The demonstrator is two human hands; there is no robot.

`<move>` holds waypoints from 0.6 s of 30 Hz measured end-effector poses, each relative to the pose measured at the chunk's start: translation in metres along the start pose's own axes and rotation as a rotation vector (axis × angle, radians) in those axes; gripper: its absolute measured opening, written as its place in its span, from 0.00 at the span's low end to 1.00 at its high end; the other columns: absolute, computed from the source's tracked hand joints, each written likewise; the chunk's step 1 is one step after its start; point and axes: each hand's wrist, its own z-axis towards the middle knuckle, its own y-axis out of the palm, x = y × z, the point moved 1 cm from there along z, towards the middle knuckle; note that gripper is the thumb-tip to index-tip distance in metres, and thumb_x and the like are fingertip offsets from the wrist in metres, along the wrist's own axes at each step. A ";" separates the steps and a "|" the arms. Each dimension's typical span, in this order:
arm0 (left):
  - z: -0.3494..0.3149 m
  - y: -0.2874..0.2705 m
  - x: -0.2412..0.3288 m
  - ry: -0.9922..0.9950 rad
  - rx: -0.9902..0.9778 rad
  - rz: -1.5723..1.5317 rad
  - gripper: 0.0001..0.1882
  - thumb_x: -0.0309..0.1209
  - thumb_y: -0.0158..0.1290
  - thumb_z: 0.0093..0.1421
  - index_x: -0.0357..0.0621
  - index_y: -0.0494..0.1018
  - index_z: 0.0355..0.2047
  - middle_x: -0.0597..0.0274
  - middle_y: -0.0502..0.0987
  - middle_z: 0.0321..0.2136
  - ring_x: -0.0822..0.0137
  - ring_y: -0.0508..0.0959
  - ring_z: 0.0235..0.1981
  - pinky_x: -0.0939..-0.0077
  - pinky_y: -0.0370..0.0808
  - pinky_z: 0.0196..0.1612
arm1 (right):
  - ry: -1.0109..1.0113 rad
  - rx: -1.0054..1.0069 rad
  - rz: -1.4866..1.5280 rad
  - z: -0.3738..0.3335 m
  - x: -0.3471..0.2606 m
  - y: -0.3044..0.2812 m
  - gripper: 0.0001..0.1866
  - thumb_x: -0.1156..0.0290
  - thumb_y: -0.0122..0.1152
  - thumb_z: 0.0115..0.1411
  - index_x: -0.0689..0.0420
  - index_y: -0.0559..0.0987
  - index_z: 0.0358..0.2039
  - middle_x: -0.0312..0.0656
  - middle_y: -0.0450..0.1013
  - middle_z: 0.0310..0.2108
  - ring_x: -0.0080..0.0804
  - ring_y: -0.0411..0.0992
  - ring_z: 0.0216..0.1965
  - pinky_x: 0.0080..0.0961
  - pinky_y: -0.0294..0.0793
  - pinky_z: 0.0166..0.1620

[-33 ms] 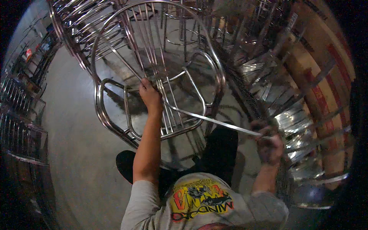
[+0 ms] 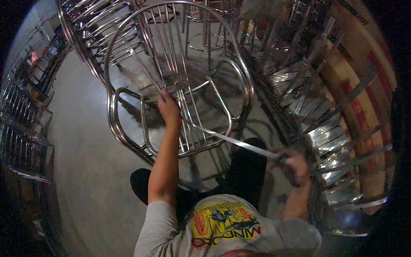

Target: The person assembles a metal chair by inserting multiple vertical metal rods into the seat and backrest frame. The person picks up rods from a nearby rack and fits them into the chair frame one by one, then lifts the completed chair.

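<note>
A shiny chair frame [image 2: 250, 81] of bent metal tube stands in front of me, with a round hoop and thin rods running down its middle. My left hand [image 2: 170, 110] is closed at these rods, on a long pale flat strip [image 2: 248, 147]. One end of the strip sticks out beyond that hand, up and to the left. From the rods the other length runs slantwise to my right hand [image 2: 295, 169], which is closed on it and blurred by motion. How the strip passes round the rods is hidden by my left hand.
More metal tube frames [image 2: 102, 25] stack up at the far left, and others line the left edge. Shiny metal parts [image 2: 327, 137] are piled on the right, beside brown cardboard [image 2: 364, 107]. Stools [image 2: 205, 43] stand behind the frame. The floor [image 2: 85, 171] is grey.
My right hand has come in a little to the left, toward the frame. The strip's length between my hands looks shorter and slightly bowed. My left hand stays at the rods.
</note>
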 end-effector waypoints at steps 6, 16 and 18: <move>0.025 0.043 -0.101 0.118 -0.261 0.235 0.22 0.46 0.41 0.66 0.37 0.67 0.46 0.45 0.75 0.32 0.47 0.75 0.35 0.56 0.69 0.38 | 1.024 -0.516 0.533 0.004 0.079 0.072 0.16 0.68 0.51 0.65 0.50 0.67 0.53 0.36 0.63 0.24 0.18 0.56 0.15 0.16 0.58 0.16; 0.023 0.022 -0.114 0.432 -0.665 1.115 0.33 0.54 0.39 0.63 0.56 0.55 0.65 0.54 0.56 0.65 0.45 0.47 0.67 0.40 0.41 0.65 | 0.794 -0.278 0.298 0.119 0.084 0.118 0.09 0.64 0.49 0.66 0.51 0.66 0.44 0.30 0.59 0.20 0.17 0.53 0.14 0.16 0.52 0.14; 0.030 0.017 -0.120 0.447 -0.665 1.104 0.33 0.54 0.39 0.63 0.56 0.54 0.65 0.55 0.56 0.65 0.44 0.48 0.67 0.39 0.41 0.65 | 0.782 -0.278 0.258 0.135 0.091 0.132 0.06 0.65 0.48 0.66 0.50 0.66 0.40 0.30 0.58 0.20 0.17 0.52 0.14 0.15 0.51 0.14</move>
